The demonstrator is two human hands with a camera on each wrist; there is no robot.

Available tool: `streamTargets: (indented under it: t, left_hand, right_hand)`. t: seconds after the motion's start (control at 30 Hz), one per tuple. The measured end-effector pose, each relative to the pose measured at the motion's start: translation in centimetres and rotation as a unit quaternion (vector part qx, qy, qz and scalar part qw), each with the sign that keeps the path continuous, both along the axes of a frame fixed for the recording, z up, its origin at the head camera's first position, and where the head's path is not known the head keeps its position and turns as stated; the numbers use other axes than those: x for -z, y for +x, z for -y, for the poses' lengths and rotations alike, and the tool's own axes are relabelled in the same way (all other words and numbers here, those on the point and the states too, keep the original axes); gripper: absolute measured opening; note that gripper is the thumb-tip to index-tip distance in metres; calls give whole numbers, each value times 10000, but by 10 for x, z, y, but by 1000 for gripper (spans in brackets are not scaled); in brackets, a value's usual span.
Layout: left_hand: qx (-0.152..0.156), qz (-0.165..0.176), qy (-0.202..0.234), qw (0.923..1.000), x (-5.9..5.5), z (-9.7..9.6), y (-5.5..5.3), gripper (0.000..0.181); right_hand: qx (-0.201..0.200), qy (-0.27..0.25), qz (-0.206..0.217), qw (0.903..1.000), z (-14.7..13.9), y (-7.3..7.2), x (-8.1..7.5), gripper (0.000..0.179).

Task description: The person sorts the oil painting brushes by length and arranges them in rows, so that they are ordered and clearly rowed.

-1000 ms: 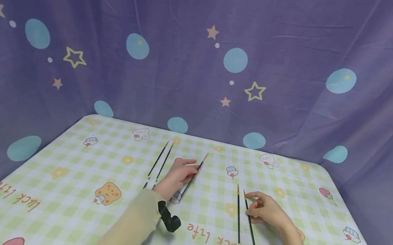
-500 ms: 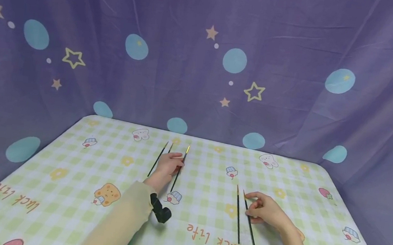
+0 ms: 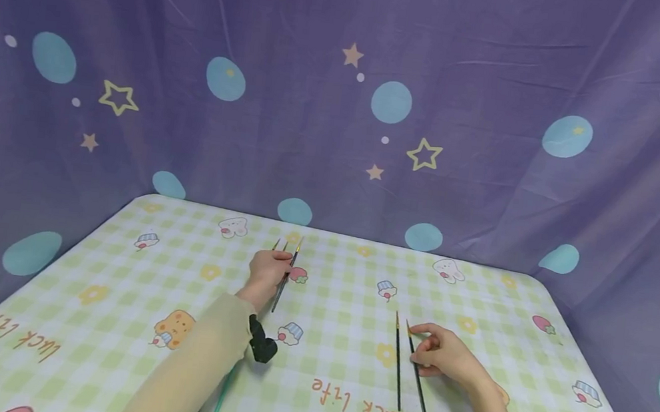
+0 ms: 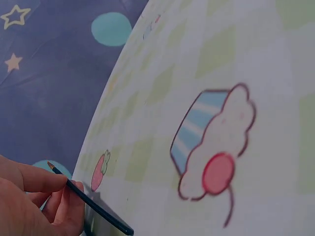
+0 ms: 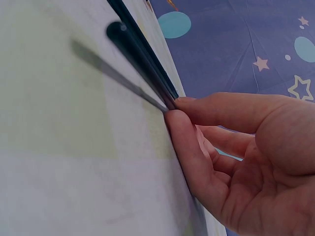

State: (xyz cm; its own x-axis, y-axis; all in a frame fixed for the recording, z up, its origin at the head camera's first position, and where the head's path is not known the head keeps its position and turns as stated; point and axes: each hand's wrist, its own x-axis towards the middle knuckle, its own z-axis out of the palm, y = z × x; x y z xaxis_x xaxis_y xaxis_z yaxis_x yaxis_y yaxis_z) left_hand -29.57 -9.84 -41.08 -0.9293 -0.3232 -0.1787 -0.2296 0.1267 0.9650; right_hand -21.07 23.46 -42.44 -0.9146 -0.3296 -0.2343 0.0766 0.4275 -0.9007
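Observation:
My left hand (image 3: 266, 272) pinches a thin dark paintbrush (image 3: 279, 297) between thumb and fingers, its bristles pointing to the back of the table. In the left wrist view that brush (image 4: 100, 210) slants down past the fingertips. Tips of two more paintbrushes show just beyond this hand, which hides their handles. At the right, my right hand (image 3: 448, 355) pinches another paintbrush (image 3: 420, 391) near its bristle end. The right wrist view has its handle (image 5: 139, 55) sticking out from thumb and finger, close over the cloth. A further paintbrush (image 3: 398, 369) lies parallel on its left.
A green-and-white checked cloth (image 3: 341, 328) with cartoon prints covers the table. Behind it hangs a purple curtain (image 3: 313, 137) with stars and blue dots. A teal strip (image 3: 219, 399) shows beside the left sleeve at the front.
My left hand has carried its paintbrush leftward and slightly away, up beside the two brushes at the left, and now covers their handles. The right hand has stayed in place.

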Motion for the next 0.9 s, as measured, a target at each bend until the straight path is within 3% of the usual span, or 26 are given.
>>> streamTargets:
  t: [0.17, 0.4, 0.57, 0.9]
  left_hand:
    - [4, 195, -744, 9970, -1, 3, -5, 27]
    - [-63, 264, -1717, 9848, -1, 4, -8, 27]
    - [-17, 289, -2107, 9771, 1, 3, -10, 24]
    - [44, 10, -2848, 9586, 1, -1, -12, 20]
  right_hand:
    - [-2, 12, -22, 10000, 0, 0, 0, 53]
    - [17, -73, 19, 10000, -1, 0, 1, 54]
    - [31, -107, 52, 9999, -1, 0, 1, 54]
    - [70, -103, 59, 9999, -1, -1, 1, 52]
